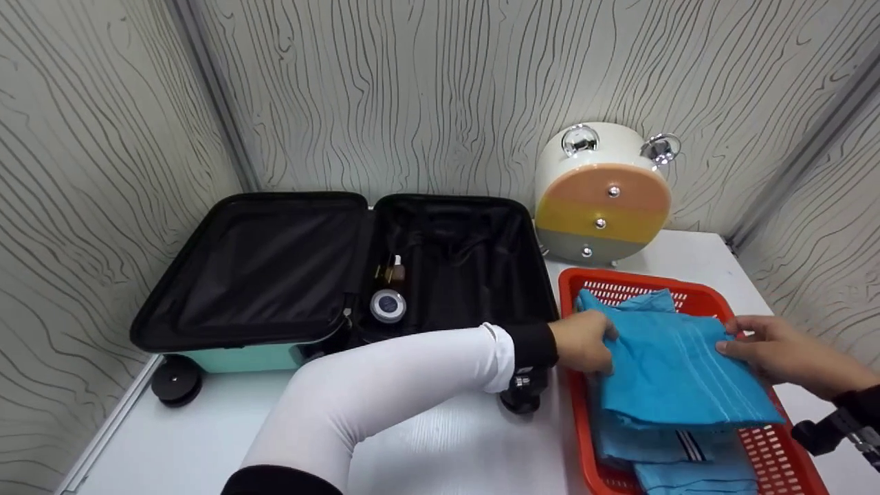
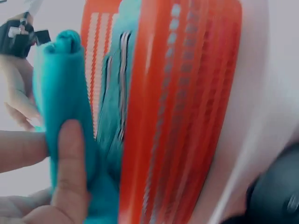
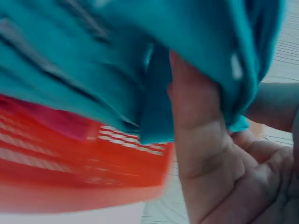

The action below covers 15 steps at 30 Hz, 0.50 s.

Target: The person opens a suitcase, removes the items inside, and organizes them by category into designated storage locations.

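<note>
left hand [image 1: 584,340]: pinching blue folded cloth [image 1: 677,368] at its left edge | right hand [image 1: 777,347]: pinching its right edge | cloth: right side of head frame, over red basket [image 1: 581,426], above more blue fabric [image 1: 643,441] | suitcase [image 1: 268,268]: left to centre, halves spread, round jar [image 1: 388,306] inside | striped drawer box [image 1: 601,206]: upper right, just behind basket

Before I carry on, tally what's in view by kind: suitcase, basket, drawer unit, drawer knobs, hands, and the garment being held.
Suitcase: 1
Basket: 1
Drawer unit: 1
Drawer knobs: 3
Hands: 2, left hand and right hand
Held garment: 1
Total: 9
</note>
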Motion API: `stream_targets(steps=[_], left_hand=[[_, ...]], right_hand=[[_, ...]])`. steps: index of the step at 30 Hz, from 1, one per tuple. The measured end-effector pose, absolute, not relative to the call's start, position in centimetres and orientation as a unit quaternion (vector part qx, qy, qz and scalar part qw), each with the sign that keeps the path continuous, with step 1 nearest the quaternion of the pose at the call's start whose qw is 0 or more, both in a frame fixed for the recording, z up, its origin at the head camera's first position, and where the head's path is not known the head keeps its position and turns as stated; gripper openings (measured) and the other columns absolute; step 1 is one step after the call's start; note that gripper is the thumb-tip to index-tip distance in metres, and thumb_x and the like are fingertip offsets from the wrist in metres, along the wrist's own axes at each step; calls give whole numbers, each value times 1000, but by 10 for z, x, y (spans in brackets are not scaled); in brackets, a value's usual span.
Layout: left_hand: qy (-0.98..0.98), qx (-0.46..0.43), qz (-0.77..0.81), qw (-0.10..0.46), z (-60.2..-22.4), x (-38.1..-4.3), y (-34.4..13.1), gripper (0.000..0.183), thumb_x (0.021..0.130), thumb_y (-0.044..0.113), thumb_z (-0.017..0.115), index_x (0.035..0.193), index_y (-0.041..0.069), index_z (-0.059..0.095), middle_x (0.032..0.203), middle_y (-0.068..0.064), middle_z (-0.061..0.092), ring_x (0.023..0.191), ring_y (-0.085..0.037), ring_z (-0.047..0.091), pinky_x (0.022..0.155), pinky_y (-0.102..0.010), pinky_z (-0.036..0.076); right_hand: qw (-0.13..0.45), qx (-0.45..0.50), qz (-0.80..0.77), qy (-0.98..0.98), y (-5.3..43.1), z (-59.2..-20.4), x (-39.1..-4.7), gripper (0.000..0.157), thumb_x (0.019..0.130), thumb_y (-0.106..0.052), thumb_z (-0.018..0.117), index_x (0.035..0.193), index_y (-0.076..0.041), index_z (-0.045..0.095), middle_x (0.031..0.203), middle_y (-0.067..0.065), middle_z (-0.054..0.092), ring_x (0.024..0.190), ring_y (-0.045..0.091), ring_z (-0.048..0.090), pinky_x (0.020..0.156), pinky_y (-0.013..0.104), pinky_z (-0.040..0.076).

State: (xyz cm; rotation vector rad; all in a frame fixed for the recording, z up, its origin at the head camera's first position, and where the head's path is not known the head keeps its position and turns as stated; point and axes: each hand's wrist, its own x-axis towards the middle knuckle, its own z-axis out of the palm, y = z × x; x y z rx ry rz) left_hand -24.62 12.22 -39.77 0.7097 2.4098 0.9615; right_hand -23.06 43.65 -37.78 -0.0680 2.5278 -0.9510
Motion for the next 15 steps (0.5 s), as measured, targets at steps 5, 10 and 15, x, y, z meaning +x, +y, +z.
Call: stream_targets(steps=[5,10,15], left_hand=[[867,247,330,280,-407,-235,129,12,90,-2,80,86,0,69,79,-12,80,68,-17,80,55,-19,56],[833,200,376,353,-401,-233,127,21,98,6,78,88,6,60,71,-12,72,78,-28,83,58,-25,60],[827,176,360,394,-391,-231,124,22,106,22,73,116,8,60,77,-12,72,77,-29,82,63,-27,62]], right_hand=[[272,-30,-299,914,431,-400,-222,38,109,-10,60,123,25,54,81,6,68,68,18,74,65,33,65],[277,-32,-267,923,423,-414,-217,19,103,-9,67,100,8,60,69,6,60,56,16,69,58,32,63],[256,-26,-225,940,419,-426,-220,21,99,-9,73,95,5,57,72,9,58,54,18,70,56,33,62]])
